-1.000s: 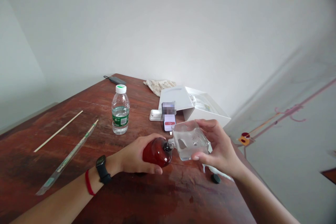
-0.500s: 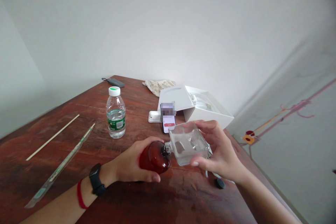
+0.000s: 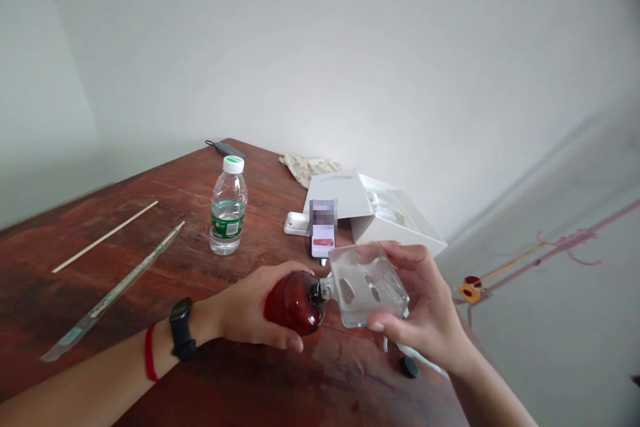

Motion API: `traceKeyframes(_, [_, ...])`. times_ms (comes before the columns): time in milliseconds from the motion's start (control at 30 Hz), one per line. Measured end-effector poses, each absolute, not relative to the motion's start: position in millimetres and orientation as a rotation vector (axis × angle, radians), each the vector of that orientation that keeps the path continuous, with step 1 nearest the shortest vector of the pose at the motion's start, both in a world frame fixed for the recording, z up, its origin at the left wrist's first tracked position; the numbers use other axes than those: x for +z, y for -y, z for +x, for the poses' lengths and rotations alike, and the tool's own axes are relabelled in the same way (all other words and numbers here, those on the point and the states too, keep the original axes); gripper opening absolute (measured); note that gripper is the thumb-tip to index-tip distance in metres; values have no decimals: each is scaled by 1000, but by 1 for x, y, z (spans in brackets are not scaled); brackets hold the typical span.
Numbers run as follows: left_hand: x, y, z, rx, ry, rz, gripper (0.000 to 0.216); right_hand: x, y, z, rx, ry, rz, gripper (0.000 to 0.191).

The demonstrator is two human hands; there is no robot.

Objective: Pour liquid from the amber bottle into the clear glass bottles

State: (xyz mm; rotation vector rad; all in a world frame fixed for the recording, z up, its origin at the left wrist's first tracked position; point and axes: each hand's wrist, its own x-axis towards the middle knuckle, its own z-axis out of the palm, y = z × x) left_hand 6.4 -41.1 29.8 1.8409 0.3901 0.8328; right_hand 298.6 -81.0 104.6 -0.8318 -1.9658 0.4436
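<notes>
Red glass under my left hand [image 3: 245,310], which wraps the round bottle [image 3: 295,302] on the worktop [image 3: 150,213], same grip as a second ago. My right hand [image 3: 425,307] keeps the clear square bottle [image 3: 367,285] clasped and tipped on its side, neck to neck with the red one; it has barely shifted, liquid sitting inside. A black cap [image 3: 411,366] lies near my right wrist.

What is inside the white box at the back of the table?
The open white box shows pale, clear-wrapped contents that are too blurred to name. Its raised lid and the phone leaning before it hide the near part.
</notes>
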Motion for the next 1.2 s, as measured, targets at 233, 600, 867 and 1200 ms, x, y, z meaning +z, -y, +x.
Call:
traceKeyframes(233, [29,41,6,851,-384,1861,88,105,81,299,435,1975,-812,74])
traceKeyframes(600, [32,42,7,842,-419,1883,88,105,80,297,420,1993,-708,74])
traceKeyframes(867, [32,41,5,833,-391,1867,87,104,80,297,438,1973,-725,73])
traceKeyframes(1200, [31,40,6,849,-358,1844,87,100,80,298,299,1985,-788,78])
